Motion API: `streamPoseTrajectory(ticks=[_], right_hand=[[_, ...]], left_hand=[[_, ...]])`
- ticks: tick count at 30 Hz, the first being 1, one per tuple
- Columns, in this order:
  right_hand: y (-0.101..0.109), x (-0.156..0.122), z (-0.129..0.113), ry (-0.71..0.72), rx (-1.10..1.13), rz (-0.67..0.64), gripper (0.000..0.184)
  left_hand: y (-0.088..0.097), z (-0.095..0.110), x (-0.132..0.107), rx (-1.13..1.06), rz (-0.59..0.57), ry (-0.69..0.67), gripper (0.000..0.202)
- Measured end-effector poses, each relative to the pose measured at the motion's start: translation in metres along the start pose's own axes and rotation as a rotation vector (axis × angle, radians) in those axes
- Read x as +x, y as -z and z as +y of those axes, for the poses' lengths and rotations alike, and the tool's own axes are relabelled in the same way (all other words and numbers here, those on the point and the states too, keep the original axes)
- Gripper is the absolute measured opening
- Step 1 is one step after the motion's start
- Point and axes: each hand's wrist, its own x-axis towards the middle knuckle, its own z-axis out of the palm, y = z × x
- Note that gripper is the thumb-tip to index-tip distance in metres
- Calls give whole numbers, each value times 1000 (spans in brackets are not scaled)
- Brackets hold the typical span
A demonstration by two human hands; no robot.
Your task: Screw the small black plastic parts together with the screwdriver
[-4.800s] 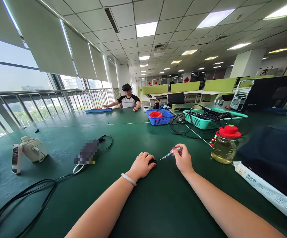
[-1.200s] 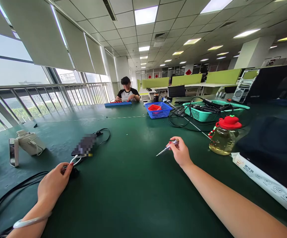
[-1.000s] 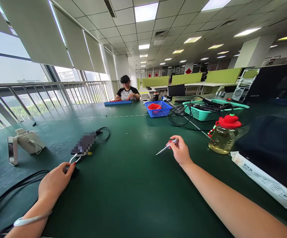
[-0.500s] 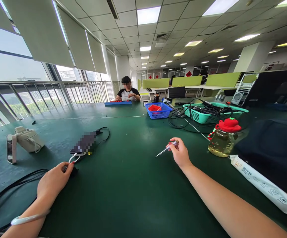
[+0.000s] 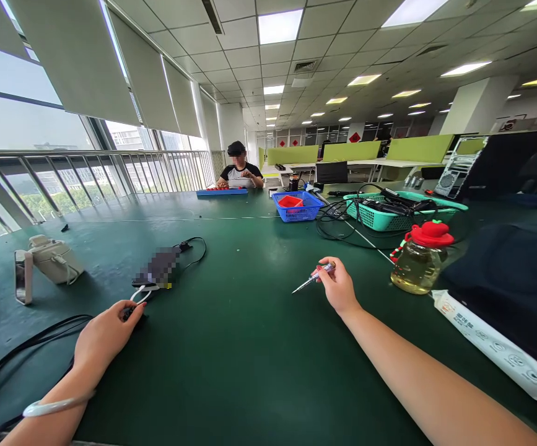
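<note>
My right hand (image 5: 337, 286) is closed around the handle of a small screwdriver (image 5: 306, 283), whose thin metal shaft points left and down, just over the green tabletop. On the left, my left hand (image 5: 108, 333) has its fingers curled round a small dark object (image 5: 129, 312), mostly hidden by the fingers and too unclear to name. White cables (image 5: 142, 293) run from beside these fingers to a dark, blurred-out flat device (image 5: 157, 269) lying on the table. A short black cable (image 5: 199, 240) loops from the device's far end.
Black cables (image 5: 31, 344) trail on the left, near a beige case (image 5: 54, 260) and an upright phone-like object (image 5: 23, 277). Right of centre are a blue basket (image 5: 298, 214), a teal basket (image 5: 370, 218) full of cables, and a red-capped bottle (image 5: 419, 263). A person (image 5: 239, 170) sits across the table.
My left hand has shifted slightly to the right and up, still curled around the small dark object. My right hand and the screwdriver stay nearly in place.
</note>
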Motion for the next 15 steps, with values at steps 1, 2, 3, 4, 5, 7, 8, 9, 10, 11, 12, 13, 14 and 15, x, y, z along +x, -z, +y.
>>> streamPoseTrajectory(ticks=[1, 2, 3, 4, 5, 7, 8, 9, 10, 11, 12, 13, 14, 15], right_hand=[[0, 0, 0, 3, 0, -3, 32], [0, 0, 0, 5, -2, -8, 32], [1, -1, 0, 7, -5, -11, 32], [1, -1, 0, 8, -8, -13, 32], [1, -1, 0, 9, -10, -14, 32], [1, 0, 1, 10, -11, -10, 34], [1, 0, 1, 11, -9, -7, 34], [0, 0, 2, 12, -7, -6, 34], [0, 0, 3, 14, -4, -8, 34], [0, 1, 3, 17, -2, -9, 34], [0, 1, 3, 21, 0, -11, 33], [0, 1, 3, 23, 2, -12, 33], [0, 1, 3, 22, 4, -11, 32], [0, 1, 3, 20, 5, -10, 32]], left_hand=[[-1, 0, 0, 1, 3, -5, 56], [-1, -1, 1, 3, 6, -9, 55], [-2, -1, 1, 6, 9, -13, 55], [-3, -2, 2, 11, 10, -17, 54], [-3, -2, 2, 17, 10, -21, 53], [-4, -3, 3, 24, 6, -28, 52], [-5, -3, 4, 26, 7, -32, 51], [-6, -4, 4, 28, 11, -38, 51], [-6, -4, 4, 30, 18, -43, 50], [-6, -4, 4, 33, 28, -47, 50], [-7, -4, 4, 35, 37, -53, 49], [-7, -5, 3, 38, 43, -57, 49], [-7, -5, 3, 43, 47, -61, 48], [-7, -5, 3, 46, 48, -66, 48]])
